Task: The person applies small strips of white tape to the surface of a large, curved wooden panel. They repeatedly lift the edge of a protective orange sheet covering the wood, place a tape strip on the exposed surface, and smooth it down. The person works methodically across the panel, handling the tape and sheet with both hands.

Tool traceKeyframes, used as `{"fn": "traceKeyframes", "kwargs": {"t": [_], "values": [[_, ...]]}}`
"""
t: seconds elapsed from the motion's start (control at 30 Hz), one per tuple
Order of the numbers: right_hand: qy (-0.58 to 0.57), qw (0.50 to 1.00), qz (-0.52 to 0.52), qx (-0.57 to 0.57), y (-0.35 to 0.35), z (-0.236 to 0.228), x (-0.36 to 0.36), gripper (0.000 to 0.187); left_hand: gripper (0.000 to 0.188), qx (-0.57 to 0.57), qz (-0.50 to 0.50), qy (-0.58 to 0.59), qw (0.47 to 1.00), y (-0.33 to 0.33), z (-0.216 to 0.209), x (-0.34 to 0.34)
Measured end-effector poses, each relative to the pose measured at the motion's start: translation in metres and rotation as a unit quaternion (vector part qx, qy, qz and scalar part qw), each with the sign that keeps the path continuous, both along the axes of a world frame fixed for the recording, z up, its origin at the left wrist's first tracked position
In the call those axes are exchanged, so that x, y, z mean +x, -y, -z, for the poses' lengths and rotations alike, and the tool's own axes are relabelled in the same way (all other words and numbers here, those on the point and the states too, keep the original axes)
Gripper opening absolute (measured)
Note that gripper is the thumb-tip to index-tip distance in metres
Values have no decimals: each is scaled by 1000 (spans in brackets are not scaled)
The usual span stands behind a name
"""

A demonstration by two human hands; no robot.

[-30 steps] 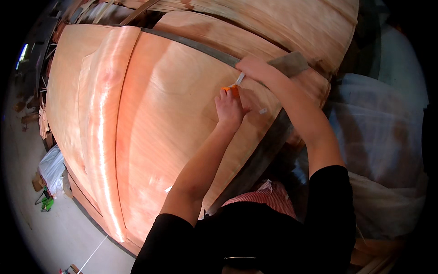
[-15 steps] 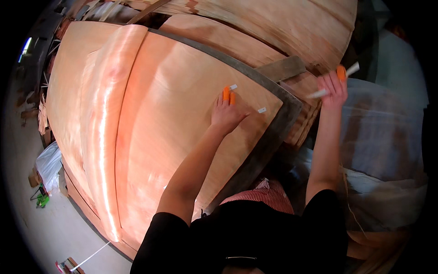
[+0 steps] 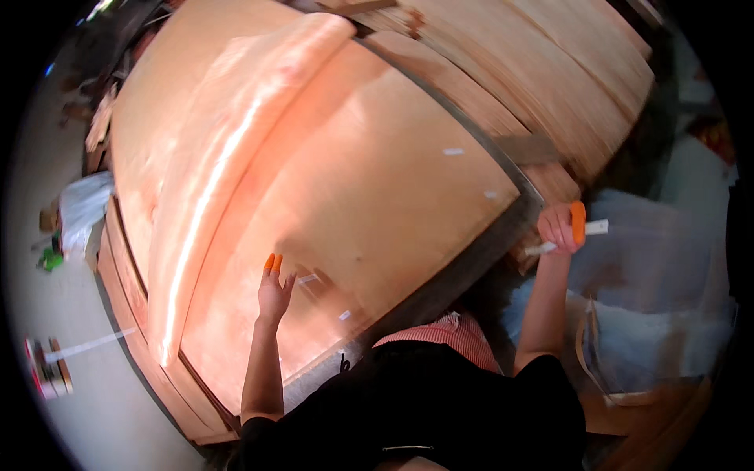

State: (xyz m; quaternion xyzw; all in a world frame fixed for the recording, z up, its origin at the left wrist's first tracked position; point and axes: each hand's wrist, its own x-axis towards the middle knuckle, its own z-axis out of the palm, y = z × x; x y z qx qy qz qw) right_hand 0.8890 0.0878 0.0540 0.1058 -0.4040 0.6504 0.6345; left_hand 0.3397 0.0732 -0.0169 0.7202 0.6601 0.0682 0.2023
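A broad sheet of thin wood veneer [image 3: 408, 180] lies before me, with a raised, shiny fold [image 3: 236, 141] running across it. Short white tape pieces show on its surface: one [image 3: 453, 151] near the far right edge, another [image 3: 309, 279] beside my left hand [image 3: 273, 300]. That hand is over the near part of the sheet, fingers apart and holding nothing; two fingertips wear orange covers. Off the right edge, my right hand [image 3: 558, 228] is closed around a slim white flat tool [image 3: 597, 227], whose exact kind is unclear. An orange cover is on one of its fingers.
More veneer stacks [image 3: 542, 71] lie at the far right, with a grey board [image 3: 526, 147] between. Translucent plastic sheeting [image 3: 644, 267] covers something on the right. On the floor at left are a white plastic bag [image 3: 85, 206], a green object [image 3: 50, 259] and a white strip [image 3: 88, 345].
My left hand has left the tape pieces near the right corner and moved left and nearer me. The right hand is lower, still holding the white tool. The view has shifted and turned.
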Motion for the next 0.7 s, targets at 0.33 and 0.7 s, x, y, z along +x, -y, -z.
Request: {"fn": "traceKeyframes", "kwargs": {"t": [0.33, 0.7], "values": [[-32, 986, 64, -152, 32, -29, -130, 18, 71, 125, -172, -152, 965, 0, -36, -194], [-19, 972, 4, -235, 71, -80, -171, 34, 81, 102, -362, -227, 898, -20, -23, -310]]}}
